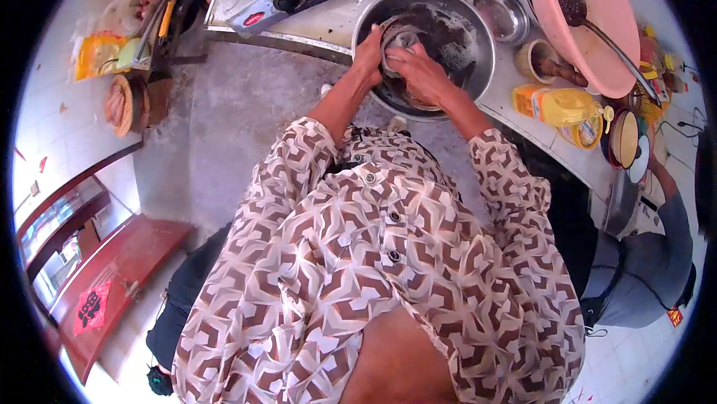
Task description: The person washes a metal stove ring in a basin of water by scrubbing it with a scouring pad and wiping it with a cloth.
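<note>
Both my hands are over a large metal basin (pixel 485 57) that holds dark, sudsy water. My left hand (pixel 367 53) grips the near-left rim of a round bowl (pixel 390 29), its fingers closed on it. A greyish cloth (pixel 403 38) is bunched inside the bowl, and my right hand (pixel 418 68) presses it there with bent fingers. The bowl is tilted, and its lower part is hidden behind my hands.
A gas stove (pixel 287 1) stands left of the basin. To the right are a small metal bowl (pixel 502 17), a pink basin (pixel 597 45) with a ladle (pixel 624 53), and yellow bottles (pixel 560 107). Another person (pixel 642 269) is at the far right.
</note>
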Demonstrator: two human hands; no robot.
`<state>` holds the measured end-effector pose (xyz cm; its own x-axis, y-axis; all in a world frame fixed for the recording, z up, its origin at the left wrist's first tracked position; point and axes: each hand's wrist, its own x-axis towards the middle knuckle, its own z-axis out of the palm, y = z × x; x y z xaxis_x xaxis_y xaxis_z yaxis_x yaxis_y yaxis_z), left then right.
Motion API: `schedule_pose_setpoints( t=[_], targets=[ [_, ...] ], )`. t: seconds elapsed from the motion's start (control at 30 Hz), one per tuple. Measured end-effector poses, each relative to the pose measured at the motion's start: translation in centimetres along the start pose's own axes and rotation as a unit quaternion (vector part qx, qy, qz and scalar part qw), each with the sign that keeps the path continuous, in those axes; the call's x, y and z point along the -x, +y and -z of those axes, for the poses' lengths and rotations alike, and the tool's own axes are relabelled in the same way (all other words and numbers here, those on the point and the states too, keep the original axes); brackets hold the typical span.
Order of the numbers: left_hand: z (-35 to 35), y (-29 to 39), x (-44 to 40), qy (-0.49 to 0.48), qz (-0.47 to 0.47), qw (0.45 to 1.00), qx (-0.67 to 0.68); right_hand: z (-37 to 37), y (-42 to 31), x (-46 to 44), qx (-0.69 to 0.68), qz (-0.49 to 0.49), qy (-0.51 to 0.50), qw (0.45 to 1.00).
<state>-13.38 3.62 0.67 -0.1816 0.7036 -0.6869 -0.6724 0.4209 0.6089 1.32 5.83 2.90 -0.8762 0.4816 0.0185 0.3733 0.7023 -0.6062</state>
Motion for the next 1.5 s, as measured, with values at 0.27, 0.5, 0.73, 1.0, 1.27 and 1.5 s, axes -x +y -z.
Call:
schedule_pose_setpoints(
  t=[0.27,0.5,0.73,1.0,1.27,1.5],
  targets=[
    [1.4,-1.0,0.5,-0.125,-0.017,0.975,0.182,-1.2,3.6,-4.5,0.031,-0.165,0.044,0.985],
    [0.1,-1.0,2.8,0.021,-0.076,0.991,0.105,-3.1,6.0,-7.8,-0.021,-0.229,0.045,0.972],
    [-0.7,-0.6,3.0,0.049,-0.039,0.996,0.067,-0.3,-0.6,-2.1,-0.005,-0.063,-0.032,0.997],
    [0.6,-2.0,1.4,-0.002,-0.04,0.998,0.043,-0.3,1.7,-3.5,0.058,-0.097,0.009,0.993],
    [1.4,-2.0,-0.9,-0.013,-0.073,0.993,0.094,0.0,0.1,-4.3,0.063,-0.145,-0.017,0.987],
    [1.4,-1.8,-0.4,-0.031,-0.036,0.997,0.061,-0.6,0.8,-2.1,0.023,-0.1,0.031,0.994]
  ],
)
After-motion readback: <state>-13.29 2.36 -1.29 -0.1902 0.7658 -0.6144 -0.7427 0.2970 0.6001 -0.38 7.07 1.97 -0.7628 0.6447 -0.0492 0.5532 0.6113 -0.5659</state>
